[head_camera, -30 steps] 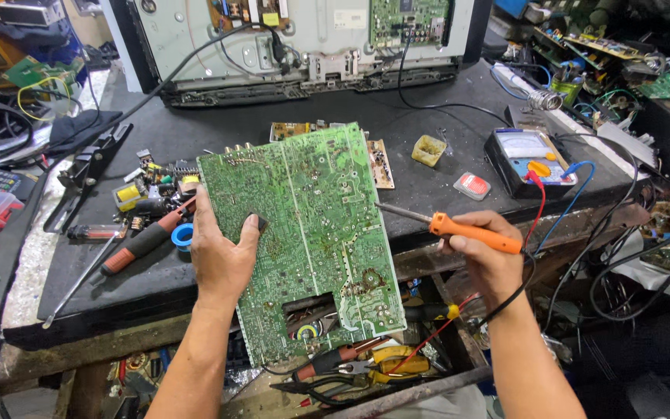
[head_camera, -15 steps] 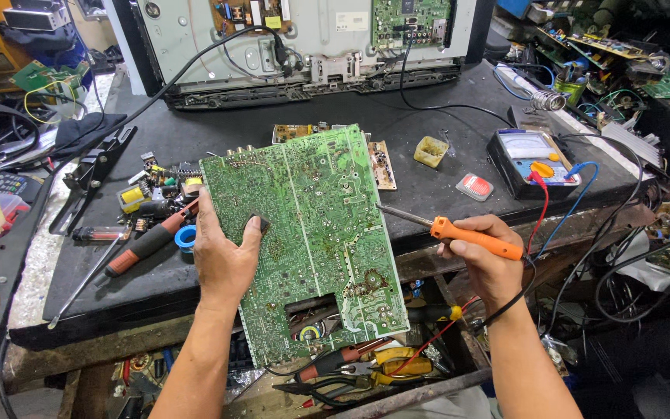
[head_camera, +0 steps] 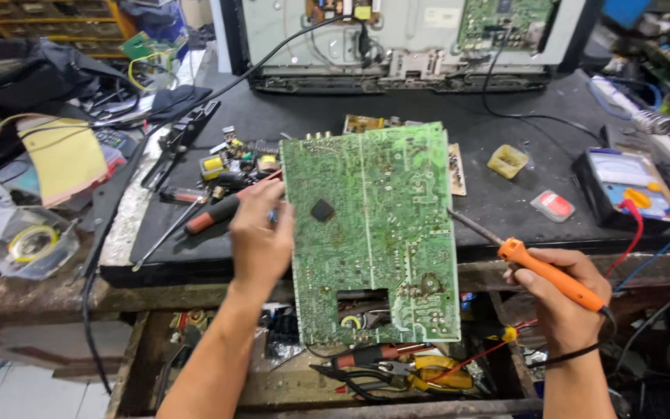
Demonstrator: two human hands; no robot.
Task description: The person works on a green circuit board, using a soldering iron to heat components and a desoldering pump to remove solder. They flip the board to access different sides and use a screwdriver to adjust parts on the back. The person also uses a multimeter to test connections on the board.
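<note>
I see the green circuit board (head_camera: 370,233) now held steeper at frame centre than a second ago, my left hand (head_camera: 261,240) gripping its left edge, while my right hand (head_camera: 564,299) stays closed on the orange soldering iron (head_camera: 540,268) lower right, tip near the board's right edge

Both bare forearms reach forward from below; the left hand (head_camera: 260,242) is raised, fingers curled in a grip, while the right hand (head_camera: 566,299) stays lower, fist closed.
</note>
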